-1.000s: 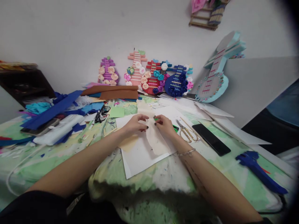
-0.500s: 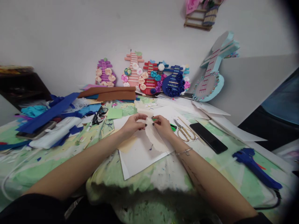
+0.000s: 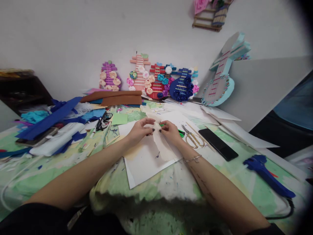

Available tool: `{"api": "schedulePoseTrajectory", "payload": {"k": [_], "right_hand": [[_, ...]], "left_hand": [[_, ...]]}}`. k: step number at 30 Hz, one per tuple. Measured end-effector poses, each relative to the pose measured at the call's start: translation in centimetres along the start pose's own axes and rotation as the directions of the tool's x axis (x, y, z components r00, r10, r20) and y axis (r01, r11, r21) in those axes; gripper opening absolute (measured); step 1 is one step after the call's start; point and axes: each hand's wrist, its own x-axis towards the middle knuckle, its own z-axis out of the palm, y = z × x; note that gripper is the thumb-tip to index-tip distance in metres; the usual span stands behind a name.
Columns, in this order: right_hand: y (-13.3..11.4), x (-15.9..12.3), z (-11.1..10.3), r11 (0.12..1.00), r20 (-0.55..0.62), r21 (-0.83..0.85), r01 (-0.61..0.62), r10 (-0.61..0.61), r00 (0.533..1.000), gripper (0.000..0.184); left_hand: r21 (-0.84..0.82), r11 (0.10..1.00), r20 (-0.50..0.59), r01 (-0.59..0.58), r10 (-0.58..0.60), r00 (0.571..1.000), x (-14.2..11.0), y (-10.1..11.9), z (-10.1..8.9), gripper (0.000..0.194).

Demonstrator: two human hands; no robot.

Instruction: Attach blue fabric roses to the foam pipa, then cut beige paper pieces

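Observation:
Between my hands is a strip of cream crepe-like paper (image 3: 156, 126), gathered and twisted in the middle. My left hand (image 3: 140, 131) pinches its left side with thumb and fingers. From the other side my right hand (image 3: 170, 131) pinches it too, the two thumbs close together. The strip's far end runs back toward the wall. Under the hands lies a white sheet (image 3: 141, 169), with a small dark scrap (image 3: 157, 154) on it. Just beyond my right hand a green-handled tool (image 3: 181, 133) is partly hidden.
Gold-handled scissors (image 3: 189, 133), a black phone (image 3: 218, 144) and a blue glue gun (image 3: 267, 176) lie to the right. Brown sheets (image 3: 119, 97), blue strips (image 3: 53, 116) and glasses (image 3: 100, 123) lie left. Several flower-decorated toy guitars (image 3: 156, 86) lean on the wall.
The cream paper looks more bunched between my fingers, and its loose near part has shifted slightly. Both hands stay in almost the same place.

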Motion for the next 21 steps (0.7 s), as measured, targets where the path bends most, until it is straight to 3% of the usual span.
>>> {"api": "schedulePoseTrajectory", "payload": {"k": [21], "right_hand": [[-0.41,-0.11,-0.37,0.976,-0.015,0.208,-0.059,0.063,0.998,0.031]], "left_hand": [[0.052,0.988,0.054,-0.146,0.143,0.988,-0.37,0.11,0.07,0.036]]}}
